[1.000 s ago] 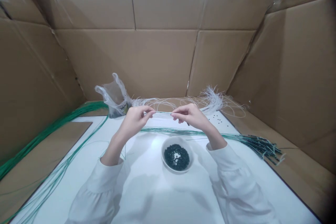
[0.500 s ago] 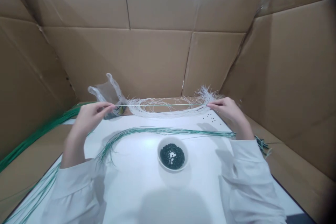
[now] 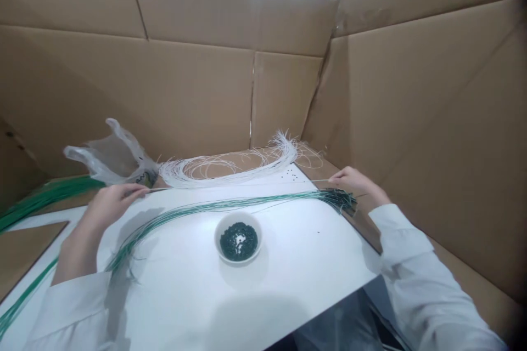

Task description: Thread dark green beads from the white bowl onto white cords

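Note:
A thin pale strand (image 3: 315, 180) runs taut between my two hands above the table. My left hand (image 3: 111, 203) pinches its left end in front of the plastic bag. At the right, my right hand (image 3: 353, 180) pinches the other end, past the table's edge. Below the strand lies a long bundle of green strands (image 3: 206, 207), with dark tips at its right end. A white bowl (image 3: 219, 251) of small dark green beads (image 3: 239, 241) stands in front of the bundle.
A loop of white strands (image 3: 206, 176) lies at the back beside a clear plastic bag (image 3: 111, 159). More green strands (image 3: 53, 194) lie at the left. Several dark beads (image 3: 293, 174) are scattered near the back right edge. Cardboard walls (image 3: 197, 98) surround the table (image 3: 288, 263).
The view has turned to the right, so the bowl and bundles appear further left. My hands are further apart, with my right hand now beyond the bundle's dark end.

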### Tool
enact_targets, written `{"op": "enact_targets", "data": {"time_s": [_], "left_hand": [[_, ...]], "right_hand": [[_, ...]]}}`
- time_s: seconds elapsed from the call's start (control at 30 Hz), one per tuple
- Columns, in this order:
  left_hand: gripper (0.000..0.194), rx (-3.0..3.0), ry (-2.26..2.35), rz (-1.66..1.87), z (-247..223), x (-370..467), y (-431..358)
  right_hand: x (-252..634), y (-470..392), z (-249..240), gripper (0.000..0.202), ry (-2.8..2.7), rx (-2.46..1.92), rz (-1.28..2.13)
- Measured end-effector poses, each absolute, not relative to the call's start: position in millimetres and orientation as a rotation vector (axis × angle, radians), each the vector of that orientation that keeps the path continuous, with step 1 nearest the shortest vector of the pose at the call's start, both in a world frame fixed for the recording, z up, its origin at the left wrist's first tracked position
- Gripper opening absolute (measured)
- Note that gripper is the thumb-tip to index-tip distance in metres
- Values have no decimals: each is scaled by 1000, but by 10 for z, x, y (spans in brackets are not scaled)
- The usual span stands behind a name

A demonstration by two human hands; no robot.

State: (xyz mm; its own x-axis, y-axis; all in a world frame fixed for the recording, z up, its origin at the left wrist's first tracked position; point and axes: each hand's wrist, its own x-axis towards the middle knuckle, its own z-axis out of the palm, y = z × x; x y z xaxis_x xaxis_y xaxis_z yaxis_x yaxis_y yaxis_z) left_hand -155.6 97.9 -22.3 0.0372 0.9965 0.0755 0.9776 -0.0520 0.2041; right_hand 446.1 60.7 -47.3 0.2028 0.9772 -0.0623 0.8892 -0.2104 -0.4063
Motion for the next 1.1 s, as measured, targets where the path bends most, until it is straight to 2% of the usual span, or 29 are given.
{"op": "enact_targets", "data": {"time_s": [0.23,0.4,0.6,0.8,0.9,1.0,1.1], "left_hand": [[40,2192,1974,49,-654,-1553,1225],[42,2079,2001,67,-637,-1612,1187],[48,2066,2020,132,-451,-1554,1132],[58,2146,1852,103,-407,-1257,1044],[62,2235,1817,60,-568,-972,1041],[70,2305,1754,32,-799,-701,1040],[64,2324,1691,26,-988,-575,1033]], "right_hand": [[4471,669,-777,27,-1839,-2175,530],[4424,685,-679,34,-1913,-2095,624],[4324,706,-356,39,-1811,-2074,364],[3493,1021,-361,30,-2297,-1865,190],[2909,1304,-587,23,-2472,-1764,173],[2413,1534,-833,28,-2582,-1702,53],[2112,1665,-992,25,-2667,-1665,-82]]}}
